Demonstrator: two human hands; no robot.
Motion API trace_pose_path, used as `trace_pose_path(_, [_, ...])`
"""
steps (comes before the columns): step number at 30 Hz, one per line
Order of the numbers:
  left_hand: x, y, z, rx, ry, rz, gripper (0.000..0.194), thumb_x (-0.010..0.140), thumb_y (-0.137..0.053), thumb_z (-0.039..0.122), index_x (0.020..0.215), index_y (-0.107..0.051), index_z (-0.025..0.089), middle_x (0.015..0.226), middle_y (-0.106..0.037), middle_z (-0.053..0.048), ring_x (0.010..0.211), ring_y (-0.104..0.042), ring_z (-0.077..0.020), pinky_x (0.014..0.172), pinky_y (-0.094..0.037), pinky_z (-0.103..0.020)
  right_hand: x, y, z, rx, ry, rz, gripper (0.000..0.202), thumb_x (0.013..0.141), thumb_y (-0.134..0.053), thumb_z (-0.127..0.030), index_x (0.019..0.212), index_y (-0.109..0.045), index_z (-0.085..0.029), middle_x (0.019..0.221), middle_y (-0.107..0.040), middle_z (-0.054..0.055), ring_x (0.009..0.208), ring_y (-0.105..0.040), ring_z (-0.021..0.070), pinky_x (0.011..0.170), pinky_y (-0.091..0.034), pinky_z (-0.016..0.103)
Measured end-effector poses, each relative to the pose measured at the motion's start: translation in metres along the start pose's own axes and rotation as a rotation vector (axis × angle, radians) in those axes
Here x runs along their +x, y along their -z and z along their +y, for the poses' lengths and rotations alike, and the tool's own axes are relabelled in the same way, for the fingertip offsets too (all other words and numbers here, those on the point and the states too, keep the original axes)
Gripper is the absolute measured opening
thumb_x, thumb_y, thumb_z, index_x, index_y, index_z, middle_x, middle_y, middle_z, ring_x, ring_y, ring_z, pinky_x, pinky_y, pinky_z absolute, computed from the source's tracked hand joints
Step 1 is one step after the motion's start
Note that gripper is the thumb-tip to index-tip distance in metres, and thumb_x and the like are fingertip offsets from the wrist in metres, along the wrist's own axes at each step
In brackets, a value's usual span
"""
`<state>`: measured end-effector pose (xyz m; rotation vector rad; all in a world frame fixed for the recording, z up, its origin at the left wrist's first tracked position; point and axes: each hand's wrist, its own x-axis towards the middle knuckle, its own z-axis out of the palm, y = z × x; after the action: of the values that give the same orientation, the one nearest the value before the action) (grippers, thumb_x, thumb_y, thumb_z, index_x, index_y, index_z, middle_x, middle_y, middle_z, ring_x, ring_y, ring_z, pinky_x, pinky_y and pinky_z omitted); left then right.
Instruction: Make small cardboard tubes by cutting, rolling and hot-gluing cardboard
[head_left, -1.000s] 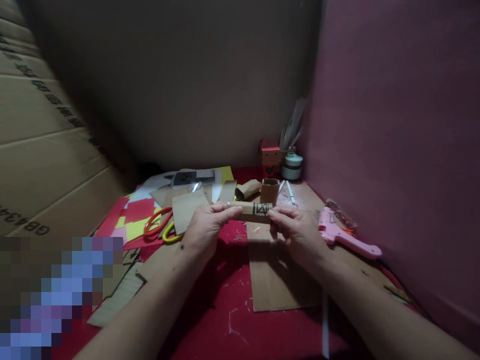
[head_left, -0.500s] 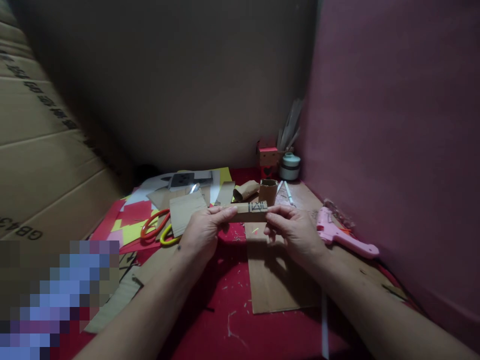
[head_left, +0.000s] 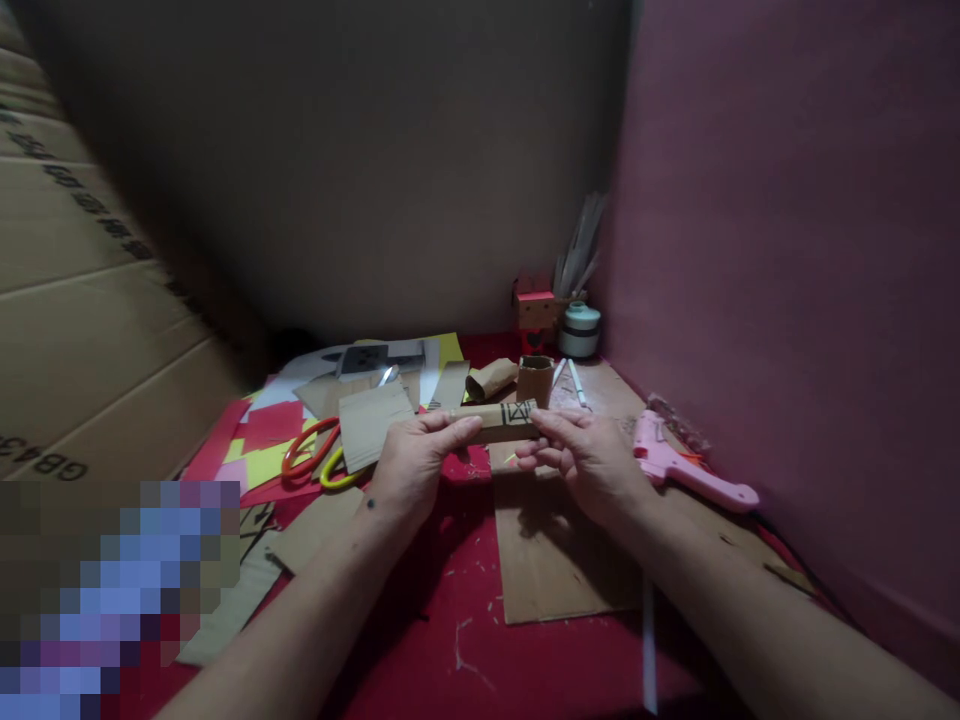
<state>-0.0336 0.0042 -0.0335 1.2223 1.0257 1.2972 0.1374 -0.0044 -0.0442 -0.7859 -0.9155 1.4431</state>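
Observation:
A narrow folded cardboard strip (head_left: 491, 420) with black printed marks near its right end is held level above the table. My left hand (head_left: 420, 455) pinches its left end, thumb on the near side. My right hand (head_left: 589, 460) grips the right end between thumb and index finger, the other fingers loosely curled below. Just beyond the strip stand an upright cardboard tube (head_left: 535, 380) and a cardboard roll (head_left: 493, 380) lying on its side. A flat cardboard sheet (head_left: 562, 560) lies below my right hand.
Scissors with red and yellow handles (head_left: 309, 450) lie left, partly under a cardboard square (head_left: 373, 425). A pink glue gun (head_left: 690, 470) rests at the right. A small box figure (head_left: 535, 312) and a pale blue jar (head_left: 580, 330) stand at the back. A large cardboard box (head_left: 90, 260) rises at left.
The strip has shifted slightly to the right and tilted a little, showing more of its printed marks. The fingers of my right hand have spread a little beneath it.

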Motion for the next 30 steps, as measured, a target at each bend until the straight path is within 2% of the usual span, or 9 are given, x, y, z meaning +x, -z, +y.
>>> trace_pose_path(4, [-0.003,-0.002,0.003,0.141,-0.082,0.034,0.013,0.068,-0.071,0.027,0.074,-0.073,0.017,0.066,-0.067,0.000,0.070,-0.056,-0.0141,0.071,-0.040,-0.025,0.002,0.004,0.005,-0.071,-0.013,0.036,0.019,0.061,-0.075,-0.025,0.071,-0.066,-0.011,0.059,-0.064,0.003,0.050,-0.062,0.0133,0.051,-0.051,0.025])
trace_pose_path(7, [-0.004,-0.002,0.004,0.219,-0.095,0.074,0.015,0.067,-0.071,0.031,0.074,-0.072,0.017,0.071,-0.068,-0.001,0.074,-0.058,-0.0158,0.075,-0.040,-0.026,0.001,0.003,0.005,-0.069,0.018,0.042,0.018,0.060,-0.075,-0.024,0.068,-0.064,-0.012,0.059,-0.063,0.001,0.051,-0.063,0.0141,0.053,-0.051,0.026])
trace_pose_path(12, [-0.007,-0.003,0.004,0.075,-0.006,-0.084,0.024,0.069,-0.071,0.029,0.089,-0.072,0.017,0.089,-0.073,-0.006,0.091,-0.062,-0.0214,0.087,-0.041,-0.032,-0.002,0.001,0.003,-0.096,0.056,0.038,0.015,0.061,-0.074,-0.021,0.068,-0.064,-0.013,0.061,-0.063,0.000,0.052,-0.064,0.0141,0.055,-0.052,0.026])
trace_pose_path(14, [-0.008,-0.005,0.004,0.028,0.004,-0.090,0.024,0.068,-0.071,0.027,0.089,-0.072,0.016,0.090,-0.073,-0.007,0.091,-0.063,-0.0224,0.088,-0.041,-0.034,-0.002,0.001,0.003,-0.106,0.073,0.029,0.014,0.063,-0.073,-0.021,0.068,-0.064,-0.013,0.061,-0.063,0.000,0.053,-0.064,0.0138,0.055,-0.052,0.025])
trace_pose_path(17, [-0.011,-0.008,0.005,-0.033,0.045,-0.061,0.020,0.066,-0.072,0.024,0.084,-0.073,0.016,0.080,-0.073,-0.005,0.082,-0.064,-0.0210,0.082,-0.044,-0.033,-0.001,0.001,0.004,-0.079,0.081,0.007,0.013,0.063,-0.073,-0.021,0.068,-0.064,-0.013,0.061,-0.063,0.000,0.052,-0.063,0.0123,0.056,-0.052,0.024])
trace_pose_path(20, [-0.012,-0.010,0.005,-0.063,0.099,-0.017,0.019,0.062,-0.075,0.022,0.080,-0.074,0.016,0.063,-0.069,-0.003,0.067,-0.062,-0.0182,0.067,-0.045,-0.029,-0.001,0.000,0.004,-0.033,0.055,-0.025,0.014,0.064,-0.072,-0.022,0.072,-0.064,-0.013,0.065,-0.062,0.000,0.054,-0.062,0.0120,0.053,-0.052,0.024])
trace_pose_path(24, [-0.011,-0.010,0.000,-0.109,0.148,0.053,0.020,0.059,-0.077,0.026,0.075,-0.073,0.014,0.062,-0.067,-0.003,0.052,-0.051,-0.0114,0.050,-0.035,-0.023,-0.004,-0.003,0.000,-0.027,0.055,-0.087,0.022,0.066,-0.072,-0.026,0.084,-0.064,-0.015,0.080,-0.064,0.003,0.064,-0.063,0.0156,0.052,-0.055,0.028])
trace_pose_path(27, [-0.008,-0.008,-0.002,-0.176,0.181,0.137,0.018,0.057,-0.077,0.024,0.069,-0.071,0.012,0.057,-0.061,-0.001,0.045,-0.039,-0.0062,0.044,-0.026,-0.021,-0.004,-0.003,-0.006,-0.043,0.189,-0.004,0.026,0.071,-0.068,-0.031,0.093,-0.064,-0.017,0.087,-0.063,0.004,0.070,-0.063,0.0161,0.051,-0.055,0.028])
trace_pose_path(30, [-0.006,-0.007,-0.002,-0.238,0.214,0.167,0.016,0.055,-0.076,0.020,0.067,-0.070,0.010,0.053,-0.054,0.002,0.041,-0.031,-0.0038,0.040,-0.019,-0.020,-0.001,-0.001,-0.008,-0.055,0.250,0.136,0.020,0.072,-0.067,-0.033,0.079,-0.065,-0.015,0.071,-0.061,0.002,0.059,-0.059,0.0120,0.045,-0.051,0.023])
